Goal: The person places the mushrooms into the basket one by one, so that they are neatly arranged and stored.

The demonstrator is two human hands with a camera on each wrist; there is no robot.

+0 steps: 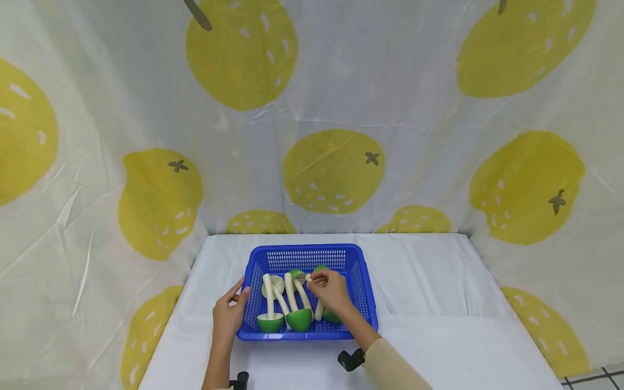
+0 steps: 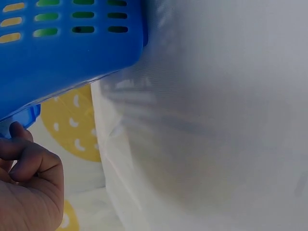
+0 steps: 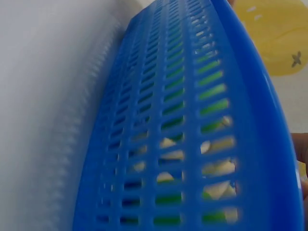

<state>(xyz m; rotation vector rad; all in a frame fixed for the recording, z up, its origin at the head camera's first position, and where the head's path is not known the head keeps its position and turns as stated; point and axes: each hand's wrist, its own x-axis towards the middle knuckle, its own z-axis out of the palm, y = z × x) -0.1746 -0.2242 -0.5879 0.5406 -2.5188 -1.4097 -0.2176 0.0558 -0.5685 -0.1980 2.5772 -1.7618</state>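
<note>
A blue plastic basket (image 1: 302, 336) holds several mushrooms with green caps and long white stems, among them a mushroom (image 1: 299, 319) lying at the front with its cap toward me. My left hand (image 1: 228, 313) grips the basket's left rim, its fingers curled at the edge in the left wrist view. Over the right half of the basket, my right hand (image 1: 332, 291) pinches the pale stem end of a mushroom (image 1: 308, 277) between thumb and fingers. Part of that mushroom is hidden behind the hand. In the right wrist view the basket's slotted wall (image 3: 192, 120) covers most of the contents.
The basket stands on a table with a white cloth (image 1: 429, 346). Behind and at both sides hangs a pale curtain (image 1: 419, 157) printed with yellow fruit. A dark wrist camera mount (image 1: 351, 359) sits on the right forearm, close to the basket's front edge.
</note>
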